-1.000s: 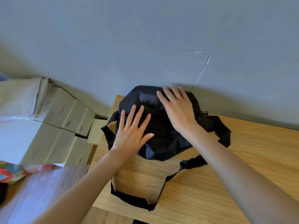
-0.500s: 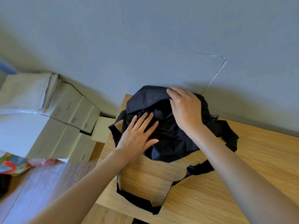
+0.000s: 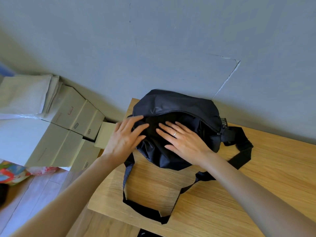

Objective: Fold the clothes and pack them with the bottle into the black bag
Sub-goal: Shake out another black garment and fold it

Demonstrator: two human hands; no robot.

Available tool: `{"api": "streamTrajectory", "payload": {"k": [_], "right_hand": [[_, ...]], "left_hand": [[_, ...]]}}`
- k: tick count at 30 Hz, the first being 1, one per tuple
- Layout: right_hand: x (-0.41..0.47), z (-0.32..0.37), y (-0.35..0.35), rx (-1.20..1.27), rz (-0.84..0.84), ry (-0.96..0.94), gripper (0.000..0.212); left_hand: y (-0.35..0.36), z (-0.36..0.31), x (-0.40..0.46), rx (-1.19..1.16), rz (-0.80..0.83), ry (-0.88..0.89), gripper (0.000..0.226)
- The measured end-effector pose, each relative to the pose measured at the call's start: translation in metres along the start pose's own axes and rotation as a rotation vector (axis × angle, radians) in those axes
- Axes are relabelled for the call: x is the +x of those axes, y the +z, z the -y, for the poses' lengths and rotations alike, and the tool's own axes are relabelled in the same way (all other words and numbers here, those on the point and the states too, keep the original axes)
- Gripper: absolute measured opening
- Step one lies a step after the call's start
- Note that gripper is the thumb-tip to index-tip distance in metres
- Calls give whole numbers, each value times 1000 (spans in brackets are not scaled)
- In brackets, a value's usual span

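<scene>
The black bag (image 3: 176, 101) lies on the wooden table (image 3: 256, 177) against the grey wall, its zip gaping along the top. My left hand (image 3: 124, 135) rests at the bag's left end, fingers slightly bent on the fabric near the zip's end. With fingers spread flat, my right hand (image 3: 183, 142) presses on the dark contents and front panel in the opening. The bag's black straps (image 3: 145, 209) loop over the table toward me. No clothes or bottle can be told apart; the inside is dark.
Stacked pale cardboard boxes (image 3: 56, 130) stand on the floor left of the table, with folded light cloth (image 3: 25, 94) on top. A colourful bag (image 3: 12, 173) lies at the far left. The table's left edge is just beside the bag.
My right hand slid from the bag's far top down into the open mouth and lies flat. My left hand moved to the bag's left end. The zip opening now shows.
</scene>
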State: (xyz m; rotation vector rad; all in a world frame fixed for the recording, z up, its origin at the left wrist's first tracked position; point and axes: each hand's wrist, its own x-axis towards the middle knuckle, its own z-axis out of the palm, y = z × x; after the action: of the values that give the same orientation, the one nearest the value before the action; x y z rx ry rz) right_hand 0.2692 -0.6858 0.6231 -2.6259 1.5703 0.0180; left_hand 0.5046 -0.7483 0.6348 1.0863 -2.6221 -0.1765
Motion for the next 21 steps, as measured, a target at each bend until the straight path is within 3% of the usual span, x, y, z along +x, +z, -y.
{"api": "streamTrajectory", "payload": {"k": [3, 6, 13, 17, 21], "right_hand": [[4, -1, 0, 16, 68, 22, 56], [5, -2, 2, 2, 107, 10, 58], [6, -6, 0, 37, 173, -13, 58], [8, -7, -3, 74, 178, -2, 59], [11, -11, -14, 99, 203, -9, 58]], "left_hand": [[1, 9, 6, 91, 35, -118, 37], [7, 15, 11, 101, 122, -102, 36], [4, 22, 25, -461, 270, -176, 26], [-8, 24, 28, -594, 357, -191, 19], [-22, 29, 34, -716, 427, -226, 31]]}}
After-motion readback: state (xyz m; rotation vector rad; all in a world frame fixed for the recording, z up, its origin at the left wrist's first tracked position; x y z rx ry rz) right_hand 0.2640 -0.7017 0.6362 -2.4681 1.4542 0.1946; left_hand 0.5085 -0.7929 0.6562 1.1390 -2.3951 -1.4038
